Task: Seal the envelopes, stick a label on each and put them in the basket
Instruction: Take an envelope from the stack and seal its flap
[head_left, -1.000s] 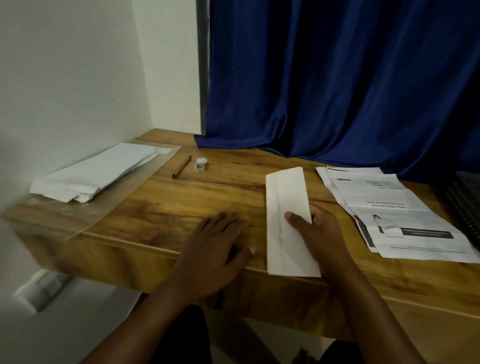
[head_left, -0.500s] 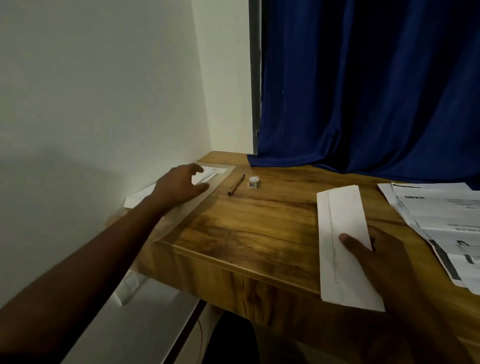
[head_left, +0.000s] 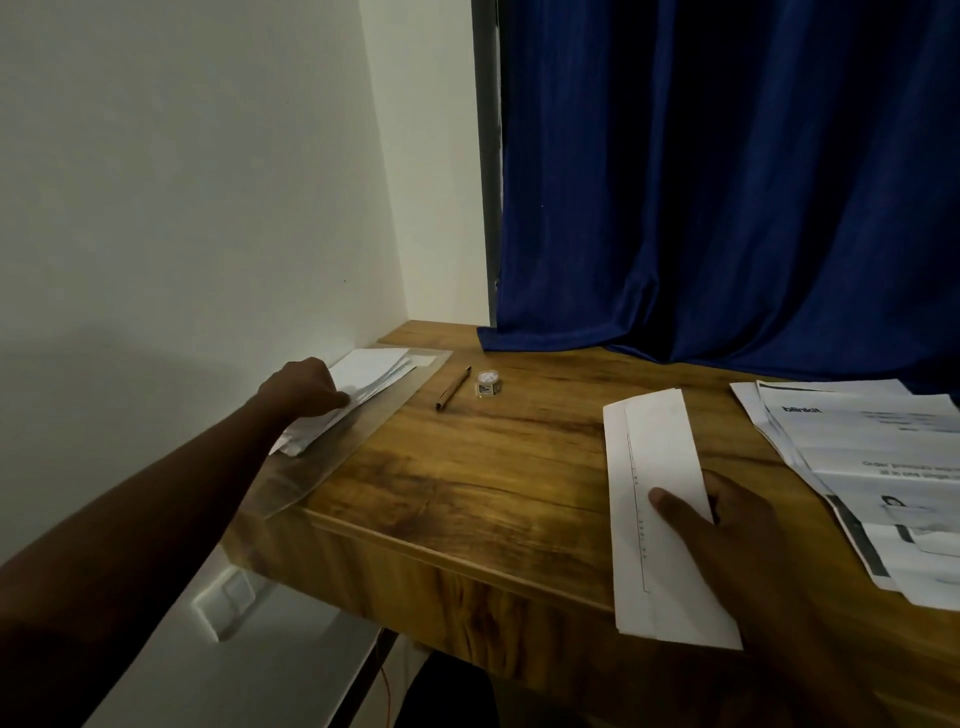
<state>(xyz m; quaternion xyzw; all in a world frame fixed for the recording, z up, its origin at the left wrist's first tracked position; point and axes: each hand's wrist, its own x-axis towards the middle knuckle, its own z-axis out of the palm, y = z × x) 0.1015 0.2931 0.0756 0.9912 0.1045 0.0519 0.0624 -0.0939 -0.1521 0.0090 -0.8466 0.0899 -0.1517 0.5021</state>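
A long white envelope lies on the wooden table, its near end sticking out over the front edge. My right hand holds it at its right side, thumb on top and fingers curled at the edge. At the table's left end, against the wall, a stack of white envelopes rests on a clear plastic sheet. My left hand is stretched out to that stack and grips its near end, thumb along the edge. No basket is in view.
A brown pen and a small round container lie between the stack and the envelope. Printed sheets are spread at the right. A blue curtain hangs behind the table, and a white wall borders the left end.
My left hand left the table's front edge, reached left to the envelope stack and closed on it. The view turned left. My right hand stayed on the long envelope.
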